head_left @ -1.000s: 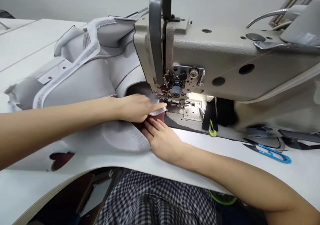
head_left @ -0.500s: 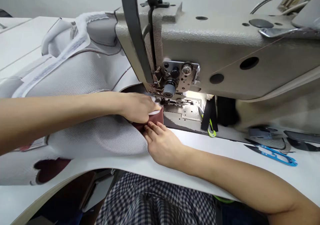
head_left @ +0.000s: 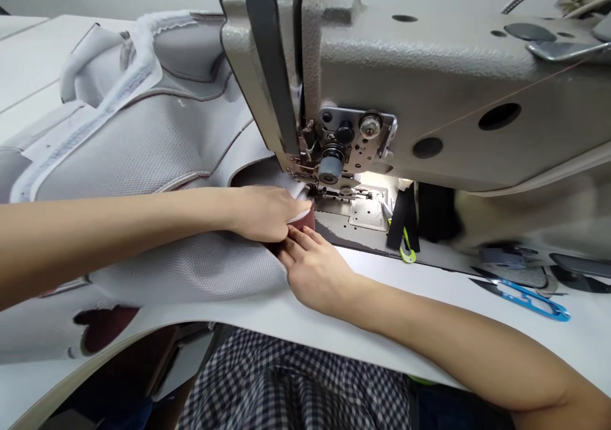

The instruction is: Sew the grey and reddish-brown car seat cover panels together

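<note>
Beside the needle area of the sewing machine (head_left: 410, 80), my left hand (head_left: 267, 214) is closed on the fabric, its fingers curled over a white-edged layer. Below it, the fingers of my right hand (head_left: 317, 268) are bent together and pinch the dark red fabric (head_left: 307, 219) at its front edge; their tips are partly hidden. This red piece lies against a large grey textured fabric cover (head_left: 214, 268), which spreads under my left forearm and away to the left. The presser foot is mostly hidden behind the fabric and my left hand.
Right of the metal needle plate (head_left: 367, 210) lie black strips (head_left: 403, 220) and a lime-green tool (head_left: 407, 252). Blue thread snips (head_left: 529, 299) rest on the white table (head_left: 405, 290) farther right. The table's curved front edge runs above my checked clothing (head_left: 296, 385).
The view has shifted a little, so the machine appears farther right and higher. My hands stay together at the fabric edge, and less of the dark red fabric shows between them.
</note>
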`<state>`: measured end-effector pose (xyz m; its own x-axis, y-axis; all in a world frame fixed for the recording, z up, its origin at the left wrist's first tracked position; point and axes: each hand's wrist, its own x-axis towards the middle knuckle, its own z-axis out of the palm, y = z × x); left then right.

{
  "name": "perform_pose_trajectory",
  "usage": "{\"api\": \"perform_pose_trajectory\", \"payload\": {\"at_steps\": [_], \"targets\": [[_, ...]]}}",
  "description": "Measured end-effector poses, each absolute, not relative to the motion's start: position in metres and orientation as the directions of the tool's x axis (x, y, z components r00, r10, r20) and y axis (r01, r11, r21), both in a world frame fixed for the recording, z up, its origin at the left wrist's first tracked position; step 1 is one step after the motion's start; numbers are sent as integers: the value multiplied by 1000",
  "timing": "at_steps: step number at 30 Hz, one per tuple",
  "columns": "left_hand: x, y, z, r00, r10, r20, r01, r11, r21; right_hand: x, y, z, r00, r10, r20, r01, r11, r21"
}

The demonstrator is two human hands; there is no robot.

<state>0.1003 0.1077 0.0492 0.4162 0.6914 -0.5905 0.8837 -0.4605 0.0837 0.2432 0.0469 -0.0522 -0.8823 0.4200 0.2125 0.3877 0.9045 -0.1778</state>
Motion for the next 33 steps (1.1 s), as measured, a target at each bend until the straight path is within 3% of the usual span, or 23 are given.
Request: {"api": "perform_pose_trajectory", "payload": {"at_steps": [3, 9, 16, 24, 26, 31, 33], "targets": [[105, 106, 49, 352, 677, -646, 889, -459, 3, 243, 53, -51, -875, 443, 193, 403, 890, -213], [100, 94, 43, 369, 755, -543, 884, -466, -47, 243, 56, -51, -876, 437, 203, 382, 887, -260], [102, 96, 45, 399, 720, -567, 916, -338, 215, 241, 56, -52, -890, 409, 200, 373, 907, -197], [102, 104, 37, 402, 706, -582, 912, -365, 187, 240, 65, -60, -872, 446, 203, 404, 889, -218], [100, 104, 36, 410, 709, -574, 909, -367, 197, 243, 68, -55, -861, 464, 207, 409, 875, -258], [96, 96, 37, 348, 796, -496, 936, -322, 140, 247, 67, -36, -905, 393, 166, 242, 793, -559], [97, 92, 38, 318, 816, -483, 943, -324, 75, 243, 60, -37, -925, 350, 148, 216, 805, -553]]}}
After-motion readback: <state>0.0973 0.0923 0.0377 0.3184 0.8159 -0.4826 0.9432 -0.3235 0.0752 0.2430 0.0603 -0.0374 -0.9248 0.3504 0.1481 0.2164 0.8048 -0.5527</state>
